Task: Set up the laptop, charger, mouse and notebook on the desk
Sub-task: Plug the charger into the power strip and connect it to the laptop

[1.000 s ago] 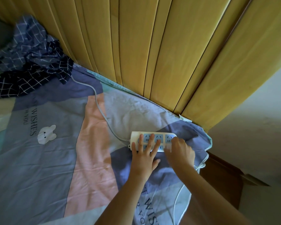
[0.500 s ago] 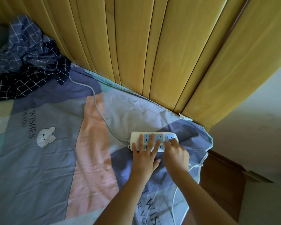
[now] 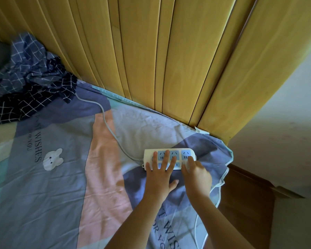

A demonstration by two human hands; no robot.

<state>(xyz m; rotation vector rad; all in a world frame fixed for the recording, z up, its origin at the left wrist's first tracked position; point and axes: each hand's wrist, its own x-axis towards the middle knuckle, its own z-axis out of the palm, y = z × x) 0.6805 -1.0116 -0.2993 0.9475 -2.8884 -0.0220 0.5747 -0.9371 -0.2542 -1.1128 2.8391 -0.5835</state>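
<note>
A white power strip (image 3: 149, 155) with blue sockets lies on the patterned bed sheet (image 3: 61, 194) near the wooden panels. My left hand (image 3: 158, 178) lies flat on it, fingers spread over the sockets, pressing it down. My right hand (image 3: 197, 175) is closed around a white charger plug (image 3: 185, 165) at the strip's near right socket; the plug is mostly hidden by my fingers. A thin white charger cable (image 3: 197, 223) trails from that hand toward the bottom edge. No laptop, mouse or notebook is in view.
The strip's grey cord (image 3: 108, 126) runs left under a crumpled checked cloth (image 3: 31, 83). Yellow wooden panels (image 3: 151, 60) rise behind the bed. A brown wooden piece (image 3: 248, 203) and a pale wall (image 3: 285, 123) lie to the right.
My right hand's fingers have slid slightly toward the strip's near right corner. My left hand stays flat on the strip, which has not moved.
</note>
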